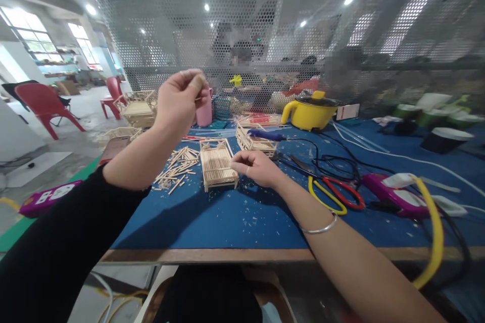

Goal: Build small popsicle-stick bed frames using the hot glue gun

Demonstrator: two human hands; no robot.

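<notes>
My left hand (184, 93) is raised above the table, thumb and fingers pinched together; whatever is between the fingertips is too small or blurred to make out. Below and to its right, a small model made of wooden sticks (217, 161) stands on the blue mat, with a slatted floor, short legs and low rails at the back. My right hand (256, 167) is closed at the model's right edge, its fingertips on the side rail. Loose cut wooden sticks (178, 167) lie in a heap left of the model.
Behind the right hand, a blue-handled glue tool or iron (265, 135) rests against another stick model (255, 144). Yellow-handled pliers (326, 199), red-handled pliers (344, 193), cables and a purple power strip (397, 194) lie right. A yellow pot (310, 113) stands behind; perforated screen (227, 35) beyond.
</notes>
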